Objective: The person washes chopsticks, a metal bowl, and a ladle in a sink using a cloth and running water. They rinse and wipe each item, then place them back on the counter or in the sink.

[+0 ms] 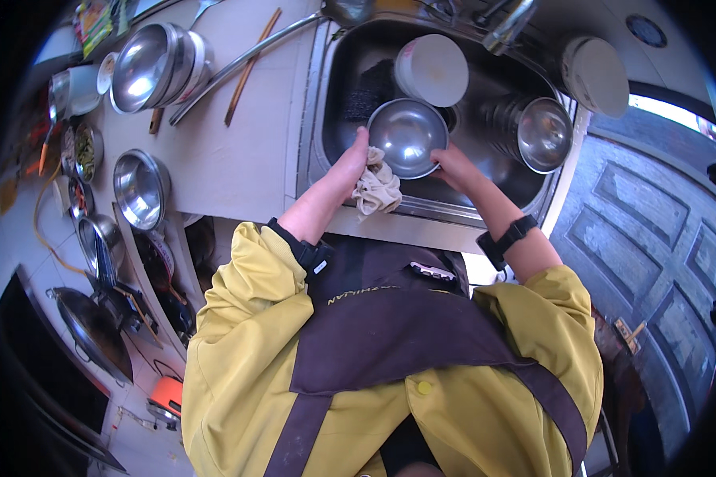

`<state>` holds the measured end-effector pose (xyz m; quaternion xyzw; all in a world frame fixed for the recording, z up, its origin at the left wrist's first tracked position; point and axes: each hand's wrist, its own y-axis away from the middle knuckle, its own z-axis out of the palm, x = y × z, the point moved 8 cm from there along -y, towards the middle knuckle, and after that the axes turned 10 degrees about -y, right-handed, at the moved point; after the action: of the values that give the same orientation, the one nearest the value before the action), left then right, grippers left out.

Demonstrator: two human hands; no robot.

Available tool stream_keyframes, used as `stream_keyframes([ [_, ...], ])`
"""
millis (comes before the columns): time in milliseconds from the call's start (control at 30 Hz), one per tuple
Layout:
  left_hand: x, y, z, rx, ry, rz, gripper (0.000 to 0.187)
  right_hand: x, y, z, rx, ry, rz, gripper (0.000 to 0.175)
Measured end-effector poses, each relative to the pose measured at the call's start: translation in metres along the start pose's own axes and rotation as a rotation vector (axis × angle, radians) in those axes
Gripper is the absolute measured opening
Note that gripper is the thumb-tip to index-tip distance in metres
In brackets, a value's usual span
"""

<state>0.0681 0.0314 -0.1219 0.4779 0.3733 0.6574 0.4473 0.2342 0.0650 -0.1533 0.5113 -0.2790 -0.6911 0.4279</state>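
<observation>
Between my two hands a stainless steel bowl (408,136) is held over the front of a metal sink (489,185). My left hand (356,156) grips the bowl's left rim, and a crumpled pale cloth (378,186) hangs from that same hand. At the lower right rim, my right hand (455,169) has its thumb on the edge, its other fingers hidden behind the bowl. Just beyond, a white bowl (432,70) rests upside down in the sink. A stack of steel bowls (545,135) lies tilted along the sink's right side.
A white bowl stack (595,76) stands past the sink's right corner, near the faucet (509,27). On the left counter lie a long-handled ladle (244,67), chopsticks (252,68), stacked steel bowls (146,68) and a steel basin (141,189). A wok (92,334) sits farther left.
</observation>
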Motion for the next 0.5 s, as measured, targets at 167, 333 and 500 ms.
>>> stream_keyframes([
  [167,0.052,0.032,-0.072,0.478,-0.558,0.444,0.026,-0.010,0.022,0.015,-0.009,0.144,0.054,0.069],
  [333,0.122,0.098,-0.162,1.242,-1.164,0.565,0.024,-0.028,0.035,0.002,0.153,0.326,-0.068,0.069],
  [500,0.160,0.095,-0.194,1.312,-1.424,0.352,0.023,-0.039,0.045,-0.004,0.207,0.438,-0.245,0.060],
])
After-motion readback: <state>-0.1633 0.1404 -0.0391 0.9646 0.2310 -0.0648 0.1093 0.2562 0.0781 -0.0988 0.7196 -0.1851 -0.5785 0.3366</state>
